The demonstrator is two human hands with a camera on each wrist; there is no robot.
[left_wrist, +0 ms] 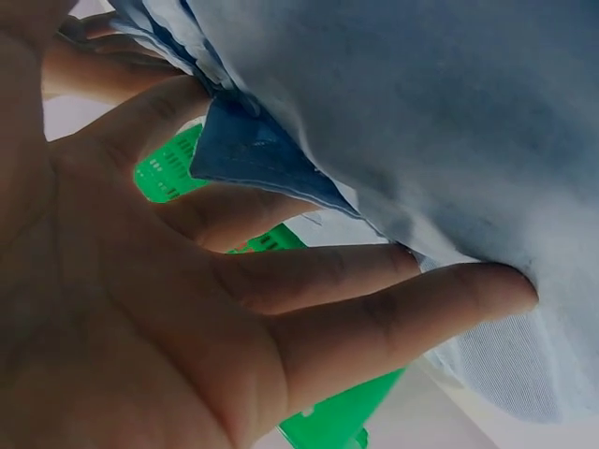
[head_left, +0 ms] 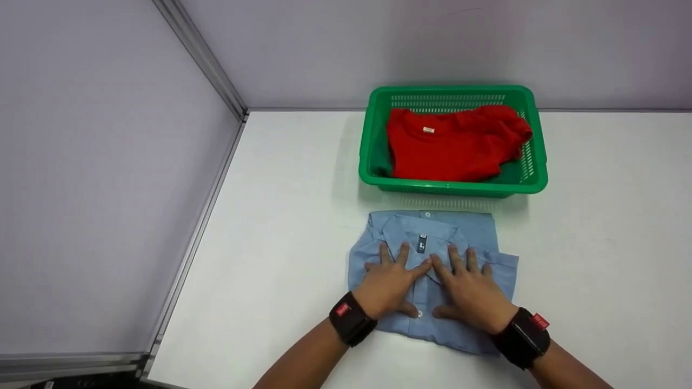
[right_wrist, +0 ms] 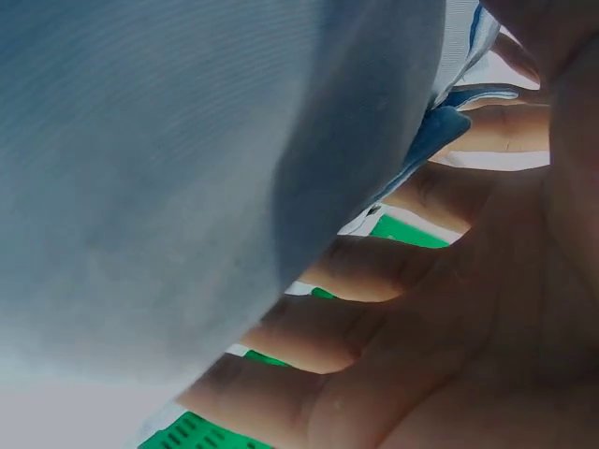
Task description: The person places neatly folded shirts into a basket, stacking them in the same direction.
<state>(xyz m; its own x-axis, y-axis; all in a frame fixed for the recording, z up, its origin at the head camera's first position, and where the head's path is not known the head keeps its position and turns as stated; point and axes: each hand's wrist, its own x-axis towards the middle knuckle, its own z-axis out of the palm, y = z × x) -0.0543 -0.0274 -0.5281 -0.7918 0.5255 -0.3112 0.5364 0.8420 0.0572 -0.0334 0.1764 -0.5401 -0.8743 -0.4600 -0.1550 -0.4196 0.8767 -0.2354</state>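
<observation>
A light blue button shirt [head_left: 424,294], folded into a rough bundle with its collar and dark label [head_left: 422,243] uppermost, lies on the white table. Both hands rest on its front with fingers spread. The left hand [head_left: 386,286] touches the cloth left of the button strip; the right hand [head_left: 473,294] touches it on the other side, and their index fingertips meet below the collar. In the left wrist view, the left fingers [left_wrist: 402,327] lie against the blue fabric [left_wrist: 449,140]. The right wrist view shows the right fingers [right_wrist: 309,327] against the cloth [right_wrist: 187,187] too.
Behind the shirt stands a green plastic basket [head_left: 454,187] holding a red garment [head_left: 448,146] with a small white label. Pale wall panels [head_left: 303,48] close off the back and left of the table [head_left: 270,243]. Each wrist wears a black band.
</observation>
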